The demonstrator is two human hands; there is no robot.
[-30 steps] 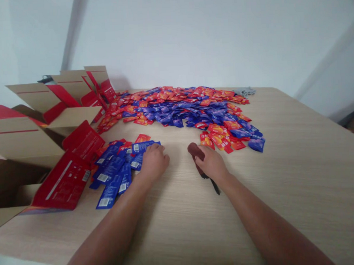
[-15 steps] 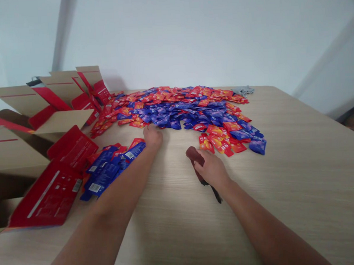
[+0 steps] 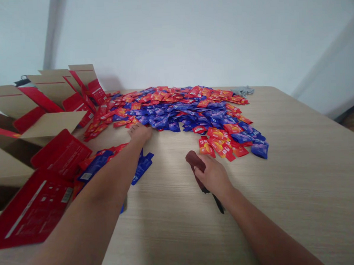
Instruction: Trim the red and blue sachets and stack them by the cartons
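A wide heap of red and blue sachets (image 3: 190, 108) covers the far part of the wooden table (image 3: 300, 161). My left hand (image 3: 139, 133) reaches out to the heap's near left edge, fingers bent down onto the sachets there; what it holds, if anything, is hidden. Under my left forearm lies a smaller pile of blue sachets (image 3: 143, 166). My right hand (image 3: 212, 174) rests on the table just in front of the heap, closed around a dark red-handled tool (image 3: 194, 159) whose dark tip (image 3: 218, 204) sticks out toward me.
Open cardboard boxes with red flaps (image 3: 52, 123) stand along the left edge. Flat red cartons (image 3: 32, 207) lie at the near left. A grey cloth (image 3: 243, 91) sits at the heap's far right corner. A pale wall rises behind the table.
My left hand left the small blue pile and stretched forward to the big heap's near edge. The view shifted right, so the boxes slid left. My right hand stayed on the tool.
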